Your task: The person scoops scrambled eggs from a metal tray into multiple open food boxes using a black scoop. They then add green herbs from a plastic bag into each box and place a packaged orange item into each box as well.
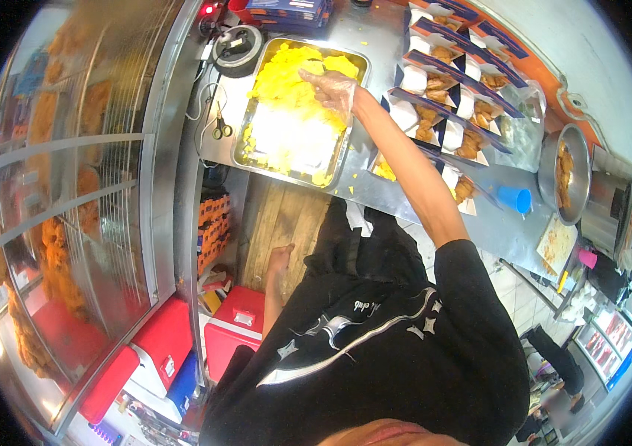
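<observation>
My right hand [328, 88], in a clear plastic glove, reaches out over a metal tray [250, 152] and touches the heap of yellow rice [286, 85] at the tray's far end. Much of the tray's middle shows bare, shiny metal. My left hand [279, 262] hangs low beside my body with its fingers curled and nothing in it, above a wooden surface [279, 219]. To the right of the tray stand rows of open meal boxes [442, 97] with white rice and fried pieces in them. One box nearest the tray holds a bit of yellow rice [384, 171].
A glass display case with fried chicken [70, 186] fills the left side. Scissors [221, 128] and a round scale [237, 46] lie left of the tray. A blue cup [515, 198] and a metal bowl [570, 175] sit at the right. Red coolers [234, 327] stand on the floor.
</observation>
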The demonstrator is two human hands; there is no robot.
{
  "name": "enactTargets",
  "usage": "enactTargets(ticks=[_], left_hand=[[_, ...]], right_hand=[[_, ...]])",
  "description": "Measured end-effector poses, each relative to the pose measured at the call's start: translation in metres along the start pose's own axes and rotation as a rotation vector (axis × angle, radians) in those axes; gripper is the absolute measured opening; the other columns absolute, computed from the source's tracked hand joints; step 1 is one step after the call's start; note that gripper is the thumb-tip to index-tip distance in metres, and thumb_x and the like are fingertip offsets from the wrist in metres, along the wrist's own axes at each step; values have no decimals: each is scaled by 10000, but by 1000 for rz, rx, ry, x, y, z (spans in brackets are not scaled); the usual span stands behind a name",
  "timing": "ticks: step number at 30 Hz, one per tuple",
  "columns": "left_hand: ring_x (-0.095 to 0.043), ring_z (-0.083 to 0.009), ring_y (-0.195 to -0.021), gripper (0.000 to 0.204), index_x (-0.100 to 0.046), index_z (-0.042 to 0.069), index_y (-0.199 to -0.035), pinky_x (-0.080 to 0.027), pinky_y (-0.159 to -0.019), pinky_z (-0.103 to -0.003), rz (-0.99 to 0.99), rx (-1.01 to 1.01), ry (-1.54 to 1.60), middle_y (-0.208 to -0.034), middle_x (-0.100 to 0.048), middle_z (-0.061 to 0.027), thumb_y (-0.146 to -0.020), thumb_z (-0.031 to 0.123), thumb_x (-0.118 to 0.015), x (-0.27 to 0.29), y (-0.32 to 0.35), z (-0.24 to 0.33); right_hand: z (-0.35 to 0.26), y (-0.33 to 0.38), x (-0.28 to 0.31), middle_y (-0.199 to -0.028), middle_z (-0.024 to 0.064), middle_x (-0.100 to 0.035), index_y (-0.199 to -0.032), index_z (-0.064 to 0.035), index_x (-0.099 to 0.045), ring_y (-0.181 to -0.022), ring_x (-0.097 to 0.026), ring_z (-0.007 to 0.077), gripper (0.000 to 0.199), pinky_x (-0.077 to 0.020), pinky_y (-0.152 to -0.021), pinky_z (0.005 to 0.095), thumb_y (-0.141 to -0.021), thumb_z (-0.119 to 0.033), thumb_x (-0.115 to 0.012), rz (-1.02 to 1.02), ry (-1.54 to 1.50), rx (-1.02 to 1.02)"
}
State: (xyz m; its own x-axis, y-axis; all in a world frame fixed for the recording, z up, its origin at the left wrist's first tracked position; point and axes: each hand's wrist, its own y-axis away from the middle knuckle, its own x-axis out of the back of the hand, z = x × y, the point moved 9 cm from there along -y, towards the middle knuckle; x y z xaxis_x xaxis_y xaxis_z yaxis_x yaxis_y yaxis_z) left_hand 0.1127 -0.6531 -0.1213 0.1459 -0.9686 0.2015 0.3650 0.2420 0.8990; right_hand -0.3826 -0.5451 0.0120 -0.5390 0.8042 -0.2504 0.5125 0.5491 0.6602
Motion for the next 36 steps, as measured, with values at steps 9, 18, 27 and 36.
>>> enactTargets(ticks=[9, 18, 27, 36], left_hand=[[-349, -48, -591, 438, -444, 70, -591, -299, -527, -270, -60, -197, -64, -615, -391, 98, -963, 268, -565, -25, 44, 120], [-310, -55, -611, 461, -374, 64, -630, -236, -511, -295, -135, -362, -221, -629, -311, 70, -972, 309, -561, -67, 52, 218], [-631, -264, -700, 340, -601, -56, -879, -472, -654, -366, -30, -1028, -356, -743, -629, -188, -963, 268, -543, -147, 67, 435], [-639, -446, -847, 314, -612, -120, -842, -507, -775, -483, 114, -921, -794, -845, -636, -325, -819, 193, -613, -238, -28, 469]], right_hand=[[-13, 146, 89, -718, -31, -463, -1061, -129, -478, -557, -400, 52, 426, -350, -479, 214, -910, -507, -604, -119, -209, 48], [49, 206, 153, -572, -58, -395, -896, -151, -503, -455, -334, 46, 281, -257, -411, 203, -957, -416, -576, 33, -452, -90], [63, 226, 148, -558, -82, -353, -869, -168, -463, -480, -321, 43, 291, -236, -425, 219, -960, -423, -570, -149, -421, -176], [106, 148, 169, -861, 67, -585, -1120, -148, -503, -696, -485, 108, 491, -386, -559, 265, -884, -568, -594, -26, -203, -236]])
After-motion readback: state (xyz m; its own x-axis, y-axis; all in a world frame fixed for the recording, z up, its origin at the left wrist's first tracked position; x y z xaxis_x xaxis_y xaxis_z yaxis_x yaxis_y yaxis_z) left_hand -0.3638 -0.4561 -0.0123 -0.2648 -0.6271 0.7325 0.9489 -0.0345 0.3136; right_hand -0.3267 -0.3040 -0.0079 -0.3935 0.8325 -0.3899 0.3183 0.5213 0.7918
